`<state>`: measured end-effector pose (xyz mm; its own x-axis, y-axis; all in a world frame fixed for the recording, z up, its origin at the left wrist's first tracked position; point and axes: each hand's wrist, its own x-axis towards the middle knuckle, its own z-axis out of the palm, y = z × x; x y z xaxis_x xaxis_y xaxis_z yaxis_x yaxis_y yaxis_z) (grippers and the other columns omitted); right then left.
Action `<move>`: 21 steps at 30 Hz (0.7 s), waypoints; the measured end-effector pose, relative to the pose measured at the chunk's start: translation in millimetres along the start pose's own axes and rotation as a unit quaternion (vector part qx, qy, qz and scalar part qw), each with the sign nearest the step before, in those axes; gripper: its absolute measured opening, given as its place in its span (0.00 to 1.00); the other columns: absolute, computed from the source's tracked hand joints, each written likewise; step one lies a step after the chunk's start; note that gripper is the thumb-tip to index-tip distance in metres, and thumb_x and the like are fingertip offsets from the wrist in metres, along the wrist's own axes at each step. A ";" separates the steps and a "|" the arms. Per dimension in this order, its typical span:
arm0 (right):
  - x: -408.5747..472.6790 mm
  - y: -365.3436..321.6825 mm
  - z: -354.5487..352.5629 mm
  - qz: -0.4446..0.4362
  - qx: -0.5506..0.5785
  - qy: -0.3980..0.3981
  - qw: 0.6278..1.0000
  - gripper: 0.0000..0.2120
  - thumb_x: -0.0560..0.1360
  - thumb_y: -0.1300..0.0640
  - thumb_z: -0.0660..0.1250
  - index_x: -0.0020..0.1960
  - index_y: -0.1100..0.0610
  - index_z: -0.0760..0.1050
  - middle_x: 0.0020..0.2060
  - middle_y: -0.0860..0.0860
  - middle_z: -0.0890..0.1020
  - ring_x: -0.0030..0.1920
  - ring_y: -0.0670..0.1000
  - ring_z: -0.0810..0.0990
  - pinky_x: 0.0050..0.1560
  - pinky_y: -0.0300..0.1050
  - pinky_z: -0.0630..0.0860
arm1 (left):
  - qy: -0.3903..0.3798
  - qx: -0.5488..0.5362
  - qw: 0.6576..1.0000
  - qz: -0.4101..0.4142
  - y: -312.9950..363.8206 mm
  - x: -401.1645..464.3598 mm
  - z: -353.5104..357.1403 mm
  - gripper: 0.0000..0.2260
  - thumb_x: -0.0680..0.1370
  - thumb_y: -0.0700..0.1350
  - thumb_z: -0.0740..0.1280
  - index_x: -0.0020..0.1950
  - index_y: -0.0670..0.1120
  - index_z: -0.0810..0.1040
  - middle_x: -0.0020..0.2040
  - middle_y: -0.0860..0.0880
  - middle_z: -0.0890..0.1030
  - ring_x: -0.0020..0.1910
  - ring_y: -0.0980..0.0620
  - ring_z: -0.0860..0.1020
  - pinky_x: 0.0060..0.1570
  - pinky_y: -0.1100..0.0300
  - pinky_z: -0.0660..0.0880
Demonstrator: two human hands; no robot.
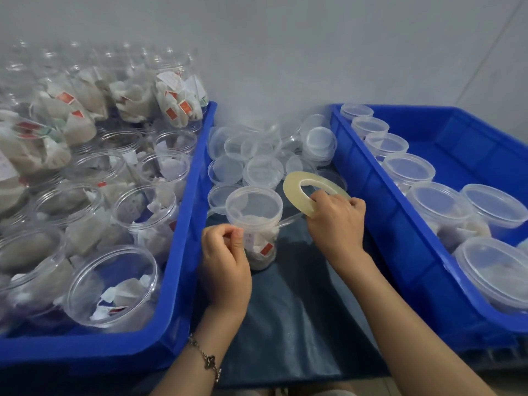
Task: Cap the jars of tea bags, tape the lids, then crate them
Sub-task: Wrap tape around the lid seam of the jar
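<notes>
Capped jar (254, 224): standing upright on the dark cloth (300, 310) between two blue crates, tea bags showing through its clear wall.
Left hand (225, 261): pinching thumb and forefinger together at the jar's near-left side, just under the lid; what they are clamping is too small to tell.
Right hand (337, 224): gripping the tape roll (311, 190), fingers curled through its hole, just right of the jar. A clear strip (288, 220) is running from roll to jar.
Loose lids (265, 155): lying heaped beyond the jar.
Left crate (183, 224): holding open jars (94, 195) of tea bags.
Right crate (400, 224): holding capped jars (440, 204) along its left wall.
Bracelet (205, 358): sitting on the left wrist.
</notes>
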<state>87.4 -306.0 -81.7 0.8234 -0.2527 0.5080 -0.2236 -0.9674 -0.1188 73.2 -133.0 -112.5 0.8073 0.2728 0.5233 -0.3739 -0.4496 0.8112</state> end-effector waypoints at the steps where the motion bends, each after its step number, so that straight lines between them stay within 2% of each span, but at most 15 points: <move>1: 0.6 -0.6 -0.4 0.003 0.007 0.002 1.000 0.03 0.70 0.62 0.67 0.43 0.57 0.76 0.34 0.51 0.80 0.39 0.55 0.76 0.46 0.49 0.60 | 0.002 -0.022 1.000 -0.013 -0.7 0.1 1.1 0.09 0.79 0.44 0.65 0.52 0.38 0.73 0.48 0.48 0.73 0.36 0.59 0.72 0.35 0.71 0.70; 3: 2.0 -1.0 -1.3 0.006 0.017 0.004 1.000 0.03 0.70 0.63 0.66 0.42 0.57 0.76 0.34 0.51 0.80 0.39 0.56 0.77 0.47 0.50 0.62 | 0.003 -0.093 0.992 -0.089 -4.4 2.3 4.0 0.12 0.77 0.44 0.67 0.57 0.41 0.70 0.51 0.48 0.73 0.37 0.63 0.74 0.37 0.73 0.71; 5: 2.5 -0.2 -2.0 0.004 0.009 -0.014 1.000 0.03 0.71 0.61 0.66 0.44 0.56 0.76 0.35 0.50 0.81 0.41 0.55 0.77 0.48 0.49 0.61 | 0.001 -0.167 0.967 -0.190 -4.6 3.9 7.3 0.14 0.76 0.44 0.67 0.58 0.46 0.67 0.52 0.47 0.75 0.38 0.66 0.74 0.38 0.73 0.71; 7: 1.9 0.8 -2.3 -0.004 0.005 -0.027 1.000 0.03 0.72 0.60 0.65 0.45 0.56 0.76 0.37 0.50 0.81 0.42 0.54 0.77 0.49 0.49 0.61 | 0.030 -0.210 0.950 -0.230 -1.1 2.8 7.7 0.11 0.79 0.45 0.65 0.58 0.48 0.67 0.53 0.48 0.76 0.44 0.65 0.76 0.44 0.70 0.73; 9: 0.3 0.8 -3.8 -0.005 0.013 -0.025 1.000 0.03 0.72 0.60 0.65 0.44 0.56 0.76 0.37 0.50 0.81 0.42 0.55 0.77 0.49 0.49 0.61 | 0.073 -0.194 0.963 -0.172 6.1 2.2 3.3 0.11 0.79 0.48 0.61 0.59 0.46 0.68 0.55 0.50 0.75 0.52 0.59 0.76 0.54 0.63 0.72; 11: -0.6 1.2 -5.9 -0.006 0.012 -0.018 1.000 0.02 0.72 0.61 0.65 0.44 0.56 0.76 0.36 0.51 0.81 0.41 0.55 0.77 0.48 0.49 0.61 | 0.057 -0.104 0.993 -0.004 10.3 4.2 0.9 0.20 0.76 0.50 0.61 0.62 0.39 0.70 0.60 0.44 0.74 0.61 0.50 0.73 0.63 0.56 0.68; 12: -0.8 1.6 -7.2 -0.008 0.006 -0.017 1.000 0.02 0.72 0.61 0.65 0.43 0.56 0.76 0.36 0.50 0.81 0.41 0.55 0.77 0.47 0.49 0.60 | 0.031 -0.032 0.994 0.103 11.5 5.9 1.6 0.23 0.76 0.50 0.63 0.64 0.36 0.69 0.63 0.41 0.74 0.64 0.46 0.71 0.66 0.53 0.66; 14: -1.2 2.4 -9.9 -0.011 -0.006 -0.015 1.000 0.02 0.72 0.61 0.66 0.43 0.56 0.76 0.35 0.50 0.81 0.40 0.55 0.77 0.46 0.48 0.60 | -0.014 0.107 0.962 0.252 17.2 12.4 5.0 0.27 0.76 0.54 0.65 0.68 0.38 0.67 0.66 0.39 0.72 0.68 0.43 0.67 0.70 0.49 0.62; 15: -1.1 2.8 -11.7 -0.014 -0.005 -0.009 1.000 0.01 0.71 0.61 0.66 0.42 0.57 0.76 0.34 0.51 0.80 0.39 0.55 0.77 0.46 0.48 0.60 | -0.041 0.161 0.945 0.280 21.2 15.5 6.6 0.28 0.75 0.57 0.66 0.69 0.41 0.68 0.67 0.40 0.72 0.70 0.43 0.67 0.70 0.47 0.61; 17: -0.9 3.2 -15.9 -0.018 -0.005 0.000 1.000 0.02 0.70 0.63 0.66 0.41 0.58 0.76 0.32 0.52 0.80 0.37 0.57 0.76 0.45 0.48 0.60 | -0.107 0.224 0.929 0.273 27.8 20.7 8.9 0.28 0.72 0.58 0.70 0.66 0.42 0.75 0.66 0.41 0.75 0.68 0.40 0.70 0.68 0.43 0.64; 19: -0.6 5.2 -20.8 -0.027 -0.013 0.008 1.000 0.03 0.68 0.65 0.67 0.39 0.58 0.76 0.30 0.52 0.79 0.35 0.57 0.76 0.44 0.48 0.61 | -0.149 0.224 0.929 0.255 27.7 25.2 8.0 0.25 0.68 0.54 0.75 0.60 0.40 0.80 0.60 0.41 0.80 0.63 0.40 0.75 0.64 0.40 0.67; 21: -1.9 7.6 -26.5 -0.041 -0.023 0.018 0.999 0.06 0.65 0.66 0.70 0.36 0.58 0.76 0.27 0.51 0.78 0.31 0.57 0.75 0.43 0.48 0.64 | -0.177 0.213 0.930 0.242 27.5 28.0 5.0 0.24 0.68 0.53 0.75 0.58 0.39 0.81 0.58 0.42 0.81 0.61 0.40 0.77 0.63 0.38 0.68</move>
<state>70.3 -312.4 -61.0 0.8208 -0.1712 0.5449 -0.1804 -0.9829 -0.0371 87.8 -141.9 -76.9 0.7196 -0.3114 0.6207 -0.5779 -0.7641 0.2867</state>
